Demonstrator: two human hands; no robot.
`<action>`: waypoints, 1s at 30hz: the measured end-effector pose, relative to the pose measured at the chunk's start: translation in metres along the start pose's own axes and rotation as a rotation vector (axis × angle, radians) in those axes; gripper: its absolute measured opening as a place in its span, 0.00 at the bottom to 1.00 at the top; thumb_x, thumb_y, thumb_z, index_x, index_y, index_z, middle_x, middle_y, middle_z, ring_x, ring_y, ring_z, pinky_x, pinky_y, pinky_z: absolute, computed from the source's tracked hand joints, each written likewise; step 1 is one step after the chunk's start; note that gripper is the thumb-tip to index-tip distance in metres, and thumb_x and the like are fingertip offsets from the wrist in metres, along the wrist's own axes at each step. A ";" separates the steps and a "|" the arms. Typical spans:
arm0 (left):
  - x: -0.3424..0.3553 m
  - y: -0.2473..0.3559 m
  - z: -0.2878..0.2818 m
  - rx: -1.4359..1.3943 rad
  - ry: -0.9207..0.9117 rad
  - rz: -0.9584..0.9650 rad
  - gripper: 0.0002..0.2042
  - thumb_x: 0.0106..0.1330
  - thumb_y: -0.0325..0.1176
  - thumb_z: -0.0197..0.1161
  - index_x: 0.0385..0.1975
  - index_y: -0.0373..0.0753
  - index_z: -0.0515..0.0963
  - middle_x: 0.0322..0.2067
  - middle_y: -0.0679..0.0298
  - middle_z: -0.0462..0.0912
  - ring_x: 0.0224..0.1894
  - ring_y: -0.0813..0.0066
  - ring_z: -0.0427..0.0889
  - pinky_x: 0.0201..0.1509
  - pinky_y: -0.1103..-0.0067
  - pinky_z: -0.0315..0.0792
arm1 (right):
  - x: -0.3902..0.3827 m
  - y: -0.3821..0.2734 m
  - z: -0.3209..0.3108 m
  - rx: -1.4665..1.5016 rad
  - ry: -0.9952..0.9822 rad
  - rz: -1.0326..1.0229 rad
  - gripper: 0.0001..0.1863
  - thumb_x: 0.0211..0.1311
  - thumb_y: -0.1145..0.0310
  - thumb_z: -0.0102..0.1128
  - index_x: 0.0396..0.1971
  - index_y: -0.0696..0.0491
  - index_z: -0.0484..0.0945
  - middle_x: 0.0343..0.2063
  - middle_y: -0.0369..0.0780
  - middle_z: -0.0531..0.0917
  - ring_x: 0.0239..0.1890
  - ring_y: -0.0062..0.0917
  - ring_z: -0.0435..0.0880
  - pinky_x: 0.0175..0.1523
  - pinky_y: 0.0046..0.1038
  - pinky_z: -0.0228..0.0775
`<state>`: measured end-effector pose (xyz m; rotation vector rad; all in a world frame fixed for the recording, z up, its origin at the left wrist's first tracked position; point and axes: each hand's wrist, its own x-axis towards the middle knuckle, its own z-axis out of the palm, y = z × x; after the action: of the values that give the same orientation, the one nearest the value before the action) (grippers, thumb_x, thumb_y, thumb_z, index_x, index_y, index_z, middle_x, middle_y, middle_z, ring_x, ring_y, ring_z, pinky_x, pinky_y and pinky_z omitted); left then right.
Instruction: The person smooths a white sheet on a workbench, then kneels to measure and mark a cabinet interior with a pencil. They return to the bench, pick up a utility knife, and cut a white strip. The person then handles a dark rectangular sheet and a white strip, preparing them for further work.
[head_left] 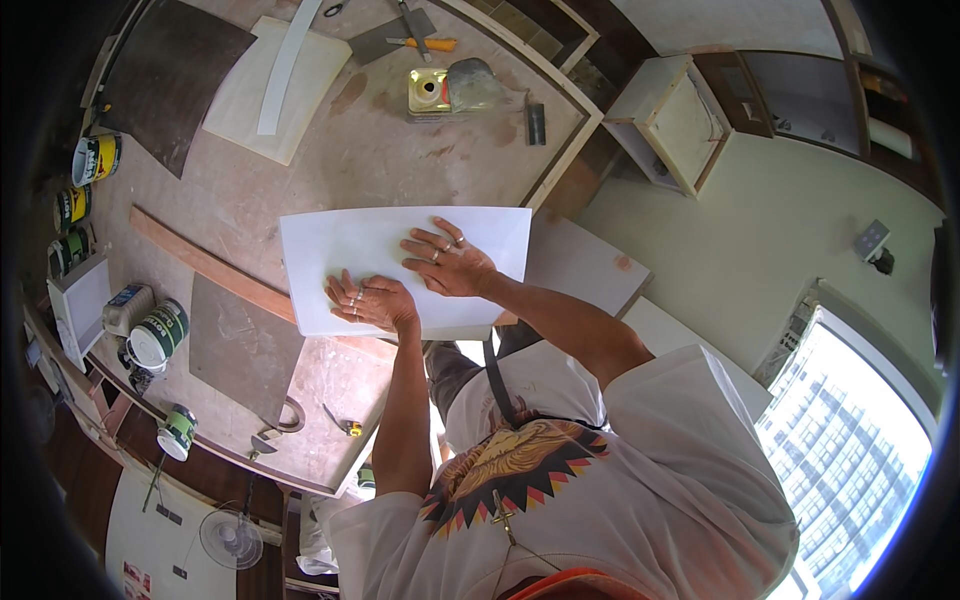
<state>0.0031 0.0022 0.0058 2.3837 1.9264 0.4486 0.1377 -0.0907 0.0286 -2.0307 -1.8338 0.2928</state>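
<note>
A white rectangular sheet (320, 245) lies across the near side of the worktable, its near edge in front of my body. My left hand (372, 302) rests on its near part, fingers stretched and slightly bent, rings showing. Farther along and to the right, my right hand (450, 262) presses on the same sheet with fingers spread, rings on them too. Neither hand grips anything. A long reddish-brown wooden strip (210, 265) runs up to the sheet's left side. What lies beneath the sheet is hidden.
Beyond the sheet stand a metal can (428, 92) and an orange-handled tool (435, 44). To the left are a dark panel (175, 75), a grey sheet (240, 345) and several paint tubs, one white-lidded (155, 338). A tape measure (351, 428) lies near the table's edge.
</note>
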 end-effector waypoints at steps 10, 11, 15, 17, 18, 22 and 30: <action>0.000 0.000 -0.001 0.003 -0.002 0.001 0.17 0.74 0.36 0.40 0.58 0.39 0.66 0.66 0.52 0.66 0.73 0.52 0.60 0.73 0.47 0.50 | 0.000 0.000 -0.002 -0.017 -0.002 -0.001 0.16 0.60 0.57 0.61 0.49 0.38 0.79 0.64 0.30 0.72 0.71 0.27 0.62 0.79 0.45 0.45; 0.000 0.000 -0.001 0.003 -0.004 0.001 0.17 0.74 0.36 0.40 0.58 0.39 0.66 0.66 0.52 0.66 0.73 0.52 0.60 0.73 0.47 0.50 | 0.000 -0.001 -0.002 -0.020 -0.001 -0.001 0.16 0.60 0.57 0.61 0.49 0.37 0.79 0.64 0.30 0.72 0.71 0.26 0.62 0.79 0.45 0.44; 0.000 0.000 -0.001 0.008 -0.003 0.005 0.17 0.73 0.36 0.41 0.58 0.38 0.66 0.66 0.52 0.65 0.73 0.53 0.60 0.73 0.47 0.50 | 0.000 0.000 -0.001 -0.012 -0.004 0.002 0.16 0.60 0.57 0.61 0.49 0.37 0.79 0.64 0.30 0.72 0.71 0.26 0.61 0.79 0.45 0.44; 0.000 0.000 -0.001 0.010 0.000 0.009 0.17 0.73 0.35 0.41 0.58 0.38 0.66 0.66 0.52 0.65 0.73 0.52 0.60 0.73 0.47 0.50 | -0.001 0.000 0.001 -0.003 -0.013 0.005 0.16 0.61 0.57 0.61 0.49 0.37 0.79 0.64 0.30 0.72 0.71 0.26 0.61 0.79 0.45 0.44; 0.000 0.000 0.000 0.008 -0.001 0.008 0.17 0.73 0.35 0.41 0.58 0.38 0.66 0.66 0.52 0.65 0.73 0.52 0.60 0.74 0.47 0.50 | 0.000 0.000 0.000 -0.007 -0.014 0.005 0.16 0.60 0.57 0.61 0.49 0.37 0.79 0.64 0.30 0.72 0.71 0.26 0.61 0.79 0.45 0.43; 0.001 0.000 0.000 -0.005 -0.005 0.001 0.17 0.73 0.35 0.41 0.58 0.38 0.66 0.66 0.52 0.65 0.73 0.52 0.60 0.74 0.47 0.50 | 0.000 0.000 0.000 -0.017 -0.012 0.004 0.17 0.60 0.57 0.62 0.50 0.37 0.79 0.64 0.30 0.72 0.72 0.26 0.61 0.79 0.45 0.43; 0.001 0.002 -0.001 -0.024 0.008 -0.013 0.19 0.71 0.35 0.43 0.59 0.38 0.66 0.65 0.52 0.66 0.73 0.52 0.60 0.74 0.48 0.49 | 0.002 0.001 -0.005 0.027 -0.005 -0.007 0.19 0.58 0.60 0.63 0.51 0.39 0.80 0.64 0.32 0.73 0.70 0.29 0.64 0.78 0.48 0.46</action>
<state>0.0050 0.0027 0.0077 2.3572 1.9273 0.4791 0.1405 -0.0896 0.0328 -2.0072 -1.8295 0.3191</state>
